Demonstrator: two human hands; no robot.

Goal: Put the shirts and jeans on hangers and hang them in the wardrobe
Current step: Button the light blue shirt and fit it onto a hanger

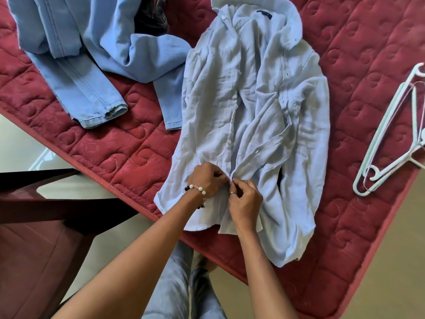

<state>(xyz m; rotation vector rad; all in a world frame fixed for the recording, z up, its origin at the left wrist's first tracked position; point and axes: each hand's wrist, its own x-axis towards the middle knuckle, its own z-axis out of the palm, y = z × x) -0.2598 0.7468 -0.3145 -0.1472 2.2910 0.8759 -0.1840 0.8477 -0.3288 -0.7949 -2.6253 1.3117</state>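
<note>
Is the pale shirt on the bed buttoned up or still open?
Mostly open. The shirt lies spread flat with its plackets parted along most of the front; both hands pinch the plackets together near the hem.

A pale blue crinkled shirt (pixel 253 111) with white buttons lies on a dark red quilt (pixel 128 143) stitched in squares and swirls, beside light blue jeans (pixel 76 65), white hangers (pixel 391 143), and a black-and-white beaded bracelet (pixel 195 189).

Head view, steeply down, close.
</note>
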